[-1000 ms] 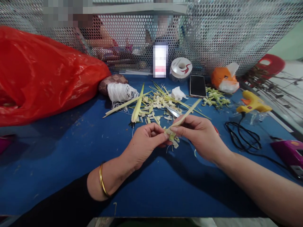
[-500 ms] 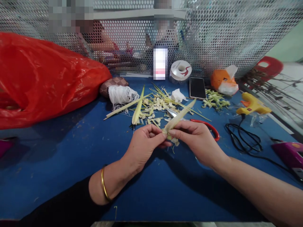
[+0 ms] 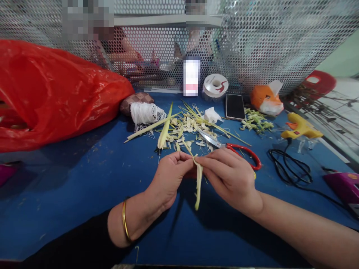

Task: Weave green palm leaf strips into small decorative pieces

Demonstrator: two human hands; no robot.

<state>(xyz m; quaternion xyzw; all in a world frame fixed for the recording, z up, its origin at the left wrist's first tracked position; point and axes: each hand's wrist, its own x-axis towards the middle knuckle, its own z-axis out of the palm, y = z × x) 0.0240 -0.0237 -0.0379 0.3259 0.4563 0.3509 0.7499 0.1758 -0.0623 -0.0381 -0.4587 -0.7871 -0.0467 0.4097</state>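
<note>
Pinched between my left hand (image 3: pixel 171 175) and my right hand (image 3: pixel 231 177) is a pale green plant strip (image 3: pixel 198 186), which looks like a long leaf or stalk. Its lower end hangs down toward me, and its top is partly hidden by my fingertips. Both hands are closed, thumbs and fingers nearly touching. Just beyond my right hand lie scissors (image 3: pixel 244 151) with red handles, blades pointing to the far left. Past my left hand, a thicker pale green stalk (image 3: pixel 165 132) rests across a thinner one among scattered trimmings (image 3: pixel 190 125).
A red plastic bag (image 3: pixel 58 93) fills the left side. White string (image 3: pixel 146 112), a ribbon spool (image 3: pixel 215 86) and a phone (image 3: pixel 235 106) stand or lie at the back. To the right are a yellow glue gun (image 3: pixel 301 127) and its black cord (image 3: pixel 290 164). A mesh screen (image 3: pixel 157 41) rises behind.
The strip pointed up and away to the right before; now it hangs down toward me. My right hand has turned over, its knuckles showing more, and the scissors are less covered.
</note>
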